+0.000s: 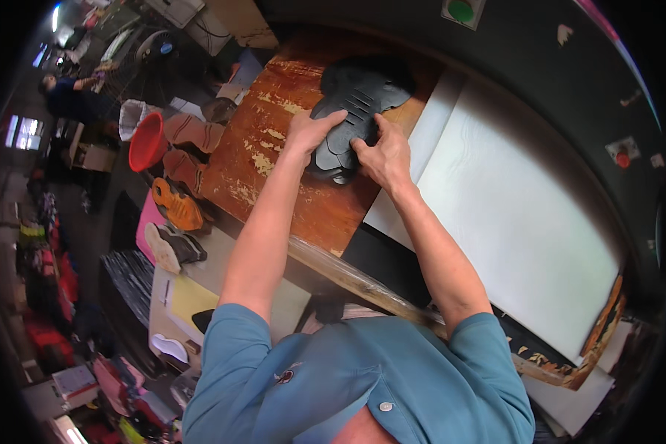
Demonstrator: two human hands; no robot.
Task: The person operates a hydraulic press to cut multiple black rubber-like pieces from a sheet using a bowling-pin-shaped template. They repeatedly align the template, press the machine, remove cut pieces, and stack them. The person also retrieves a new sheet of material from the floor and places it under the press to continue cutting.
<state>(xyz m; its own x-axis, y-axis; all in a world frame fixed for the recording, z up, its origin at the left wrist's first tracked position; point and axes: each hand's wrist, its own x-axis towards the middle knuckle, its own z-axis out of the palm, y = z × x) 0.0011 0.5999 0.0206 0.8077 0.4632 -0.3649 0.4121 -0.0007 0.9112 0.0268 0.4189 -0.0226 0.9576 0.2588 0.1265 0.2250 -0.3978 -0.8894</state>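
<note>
A stack of black, flat, curved pieces with a row of slits (357, 111), which look like shoe-upper cuttings, lies on a worn reddish-brown wooden board (237, 159). My left hand (312, 135) grips its left edge, the thumb laid across the top near the slits and the fingers mostly hidden behind the edge. On the right side my right hand (385, 154) holds the stack, thumb on top and index finger bent against the edge. At the near end the pieces fan apart a little.
A large white sheet (503, 214) covers the table's right side. On the left stand a red bowl (146, 142), orange-brown shoe pieces (179, 207), a shoe (174, 248) and a yellow paper (192, 303). A fan (152, 66) is farther back; a red button (622, 158) sits on the dark panel.
</note>
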